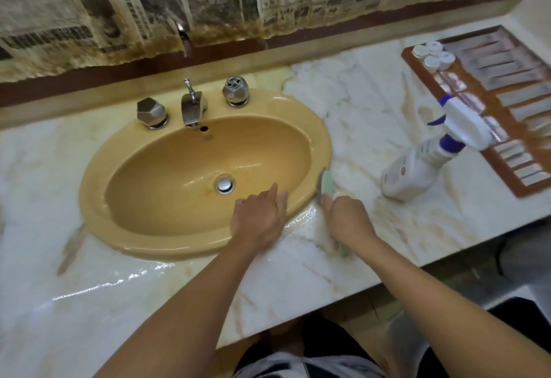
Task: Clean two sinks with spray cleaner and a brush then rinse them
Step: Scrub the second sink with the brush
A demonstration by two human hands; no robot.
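Note:
A yellow oval sink (320, 133) is set in a marble counter, with a chrome drain plug (224, 184) at its bottom. My left hand (258, 217) rests with straight fingers on the sink's near right rim. My right hand (346, 220) grips a pale green brush (327, 182), whose head lies against the sink's right rim. A white spray bottle (417, 162) with a blue trigger stands on the counter to the right, apart from both hands.
A chrome faucet (190, 107) and two faceted knobs (150, 112) (235, 90) sit behind the basin. A wooden tray (504, 109) of small packets and caps lies at the far right. Water pools on the counter (119, 283). Stained newspaper covers the wall.

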